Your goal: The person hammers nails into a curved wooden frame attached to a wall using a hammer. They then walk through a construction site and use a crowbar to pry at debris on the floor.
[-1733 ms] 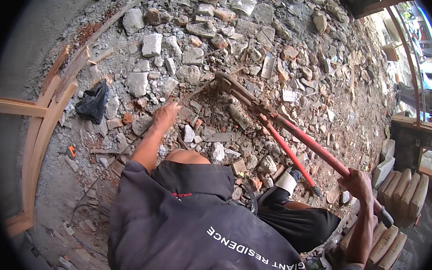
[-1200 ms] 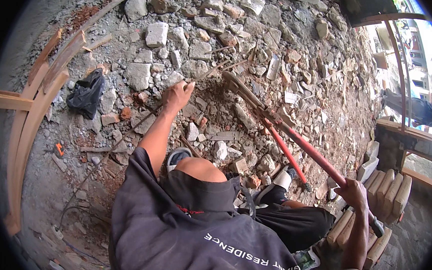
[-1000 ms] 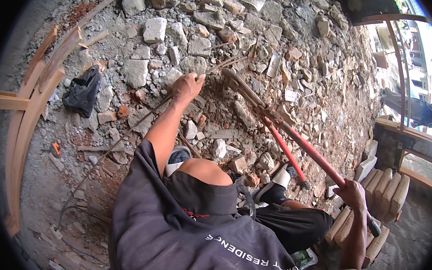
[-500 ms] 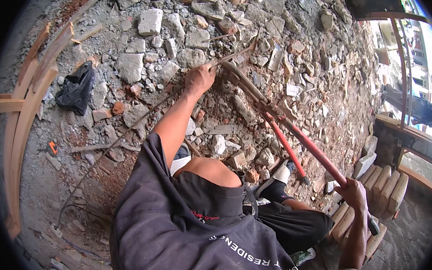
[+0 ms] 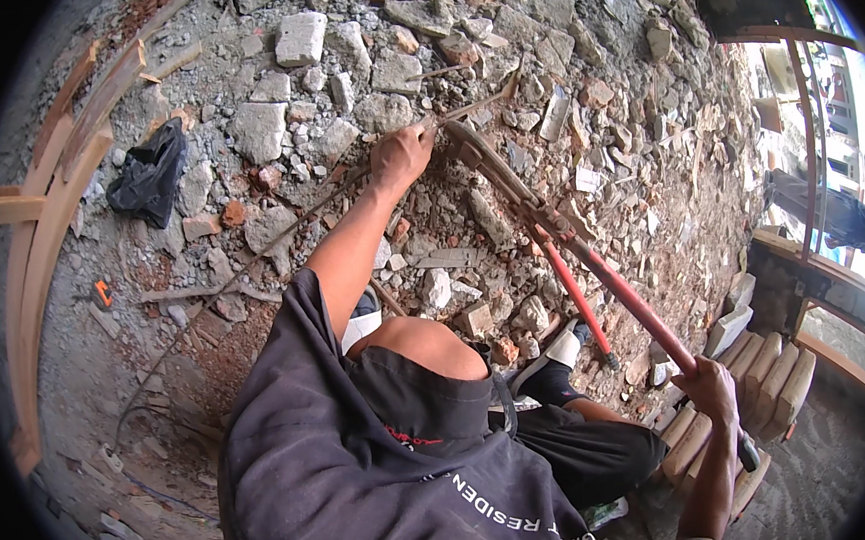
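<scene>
My left hand (image 5: 403, 160) is closed around a long, thin metal rod (image 5: 323, 205) above the rubble. The rod runs from the lower left, through my fist, to a bent end beyond it. Just right of that fist are the jaws of a large bolt cutter (image 5: 507, 186) with red handles; whether they touch the rod I cannot tell. My right hand (image 5: 707, 391) grips the upper handle close to its dark end. The other handle (image 5: 577, 295) slants down toward my foot, with no hand on it.
Broken concrete (image 5: 301, 40) and brick pieces cover the ground. Wooden beams (image 5: 36, 268) stand at the left, near a black plastic bag (image 5: 150, 174). Stacked pale slabs (image 5: 776, 381) lie by my right arm. Another person (image 5: 850, 221) is beyond the frame at far right.
Both hands, the rod and the bolt cutter stay nearly where they were. At the far right, the other person has shifted slightly.
</scene>
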The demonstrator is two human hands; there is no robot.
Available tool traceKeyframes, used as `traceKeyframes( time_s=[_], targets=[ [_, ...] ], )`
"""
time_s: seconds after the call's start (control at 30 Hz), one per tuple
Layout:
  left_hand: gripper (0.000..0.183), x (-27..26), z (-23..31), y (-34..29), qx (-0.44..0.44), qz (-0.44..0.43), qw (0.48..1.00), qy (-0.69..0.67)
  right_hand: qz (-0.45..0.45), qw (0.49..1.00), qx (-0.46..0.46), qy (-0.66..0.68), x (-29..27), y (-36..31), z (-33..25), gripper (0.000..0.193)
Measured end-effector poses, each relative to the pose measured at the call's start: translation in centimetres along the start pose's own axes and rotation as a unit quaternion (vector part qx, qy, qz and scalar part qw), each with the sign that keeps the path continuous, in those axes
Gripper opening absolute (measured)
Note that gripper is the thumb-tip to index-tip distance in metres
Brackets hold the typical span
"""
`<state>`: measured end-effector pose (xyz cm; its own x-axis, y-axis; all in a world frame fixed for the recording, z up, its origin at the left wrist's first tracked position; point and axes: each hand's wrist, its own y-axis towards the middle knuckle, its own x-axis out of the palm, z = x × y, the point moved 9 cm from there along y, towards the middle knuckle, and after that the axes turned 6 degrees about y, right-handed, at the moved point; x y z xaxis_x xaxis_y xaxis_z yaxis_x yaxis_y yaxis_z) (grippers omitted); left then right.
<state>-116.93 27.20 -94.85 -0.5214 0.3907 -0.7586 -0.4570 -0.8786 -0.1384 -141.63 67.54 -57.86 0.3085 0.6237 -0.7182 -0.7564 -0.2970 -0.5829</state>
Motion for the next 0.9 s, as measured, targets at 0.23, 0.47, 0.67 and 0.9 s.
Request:
traceKeyframes(
  time_s=[0.23, 0.47, 0.67, 0.9],
  targets=[
    [0.031, -0.9, 1.9, -0.8, 0.021, -0.019, 1.0, -0.006, 0.095, 0.993, -0.044, -0.05, -10.4, -4.9, -5.3, 0.032],
    [0.026, 2.6, 1.1, -1.5, 0.159, 0.098, 0.973, 0.139, 0.099, 0.981, -0.094, -0.134, -16.3, -7.2, -11.5, 0.023],
    [0.026, 1.2, 1.7, -1.2, 0.027, -0.05, 0.998, 0.035, 0.104, 0.972, -0.111, -0.177, -18.2, -8.1, -14.2, 0.022],
    [0.017, 0.8, 2.0, -1.8, 0.182, 0.011, 0.969, 0.168, 0.15, 0.959, -0.147, -0.189, -19.3, -6.8, -14.8, 0.022]
  ],
)
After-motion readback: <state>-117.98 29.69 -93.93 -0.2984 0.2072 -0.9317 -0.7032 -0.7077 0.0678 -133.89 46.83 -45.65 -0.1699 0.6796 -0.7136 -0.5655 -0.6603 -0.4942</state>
